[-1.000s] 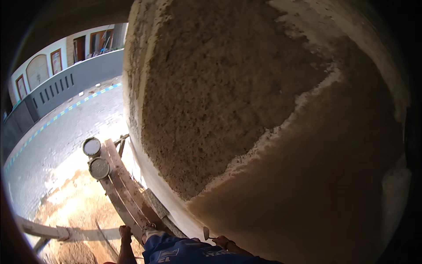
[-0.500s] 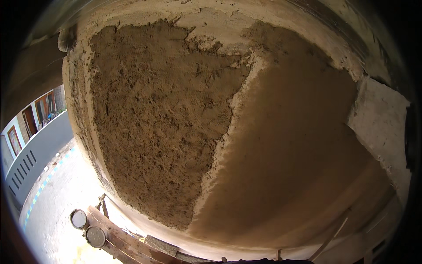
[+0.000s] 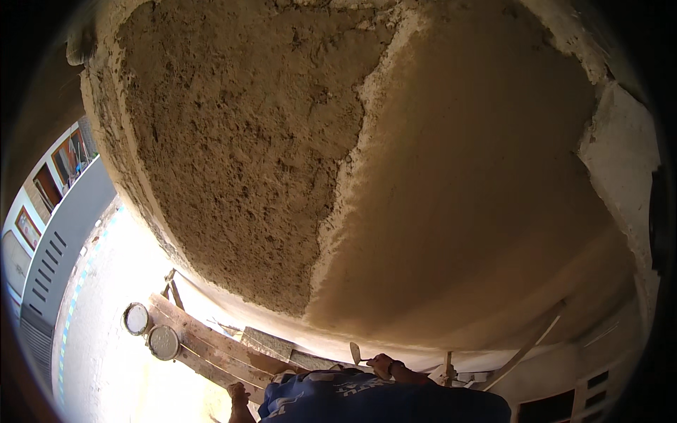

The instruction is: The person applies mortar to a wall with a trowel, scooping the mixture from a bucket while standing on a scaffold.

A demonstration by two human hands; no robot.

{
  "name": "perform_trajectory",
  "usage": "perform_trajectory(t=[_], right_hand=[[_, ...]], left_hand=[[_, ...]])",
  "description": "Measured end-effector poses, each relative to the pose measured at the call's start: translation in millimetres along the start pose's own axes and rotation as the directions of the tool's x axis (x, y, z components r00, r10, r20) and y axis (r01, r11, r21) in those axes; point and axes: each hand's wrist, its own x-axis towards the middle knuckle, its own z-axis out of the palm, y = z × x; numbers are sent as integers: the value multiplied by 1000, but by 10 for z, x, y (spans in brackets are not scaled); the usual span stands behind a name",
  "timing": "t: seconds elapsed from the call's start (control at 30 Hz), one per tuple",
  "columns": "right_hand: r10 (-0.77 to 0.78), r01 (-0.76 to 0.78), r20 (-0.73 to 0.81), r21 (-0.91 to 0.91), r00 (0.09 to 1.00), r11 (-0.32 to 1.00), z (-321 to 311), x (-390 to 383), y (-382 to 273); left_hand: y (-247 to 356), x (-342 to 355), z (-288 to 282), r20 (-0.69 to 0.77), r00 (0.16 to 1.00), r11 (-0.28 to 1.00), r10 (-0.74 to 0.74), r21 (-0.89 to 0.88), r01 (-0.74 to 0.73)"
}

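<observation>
Trowel [image 3: 355, 353] in the right hand [image 3: 381, 364]: the fingers are closed about the handle, and the small blade stands up just beyond them, to the hand's left; whether the blade touches the wall behind it cannot be told. Dark band [image 3: 397, 367] on the wrist, directly behind the same hand. Blue shirt [image 3: 381, 403] with pale print, below the right hand and between the two arms. Left hand [image 3: 238, 392], lower and well to the left of the right hand: its fingers look curled, but whether it grips anything cannot be told. Wooden planks [image 3: 201, 330], laid side by side, extend up and to the left from beside the left hand. Two round buckets stand near the planks' far end, up and to the left of the left hand: the nearer bucket [image 3: 164, 342] shows grey contents, the farther bucket [image 3: 135, 319] a paler surface. Rough brown plaster [image 3: 233, 155] covers the wall above both hands, mostly to the right hand's left; smooth plaster [image 3: 465, 204] lies above and to the right of that hand, a ragged pale seam [image 3: 345, 180] dividing the two. Slanting wooden strip [image 3: 529, 347], to the right hand's right. Grey boundary wall [image 3: 70, 233] with upright slots, and a building [image 3: 32, 201] with brown-framed openings, far to the left hand's upper left
</observation>
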Motion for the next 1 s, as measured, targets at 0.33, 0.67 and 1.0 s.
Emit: perform_trajectory(t=[0.33,0.67,1.0], right_hand=[[267,-256,136,-92,954,962,218,-161,795],[-132,382,382,-710,915,592,109,42,1234],[-141,325,315,-667,939,671,80,232,-210]], left_hand=[[333,-1102,327,13,919,410,-394,-893,189],[278,-1717,710,118,868,266,-483,-924,274],[56,-968,-139,-4,892,398,-453,-896,198]])
